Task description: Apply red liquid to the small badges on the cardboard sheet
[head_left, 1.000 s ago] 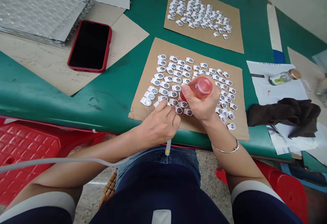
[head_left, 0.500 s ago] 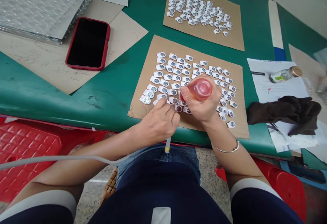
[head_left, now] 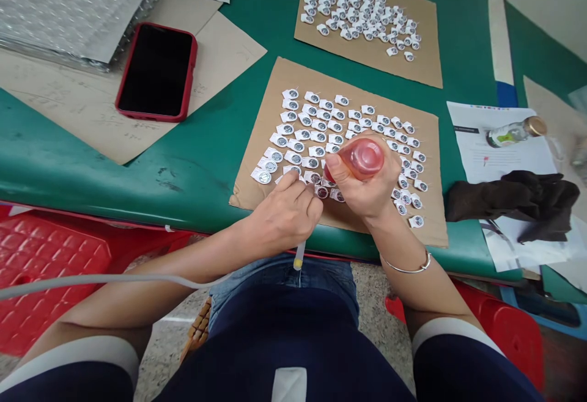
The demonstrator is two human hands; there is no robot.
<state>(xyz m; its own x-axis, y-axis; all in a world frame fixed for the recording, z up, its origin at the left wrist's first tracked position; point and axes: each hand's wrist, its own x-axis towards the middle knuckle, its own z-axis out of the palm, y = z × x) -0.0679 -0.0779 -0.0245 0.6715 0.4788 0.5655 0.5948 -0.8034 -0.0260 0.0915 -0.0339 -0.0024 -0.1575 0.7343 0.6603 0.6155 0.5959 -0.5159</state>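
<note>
My right hand is wrapped round a squeeze bottle of pink-red liquid. The bottle is tilted, its base toward me, and its tip is hidden. Beside it, my left hand is closed; a slim translucent tube with a yellow end sticks out below it. What its fingertips touch is hidden. Under both hands lies a cardboard sheet bearing rows of small round silvery pieces on white tabs. A few pieces near my fingertips, such as one dark reddish disc, look coloured.
A second cardboard sheet with similar pieces lies farther back. On the left are a red-cased phone and bubble wrap. A dark cloth and a small glass jar lie right. A grey hose crosses my left arm.
The view has shifted slightly. Both hands stay almost in the same place over the near cardboard, with the bottle held at the same tilt.
</note>
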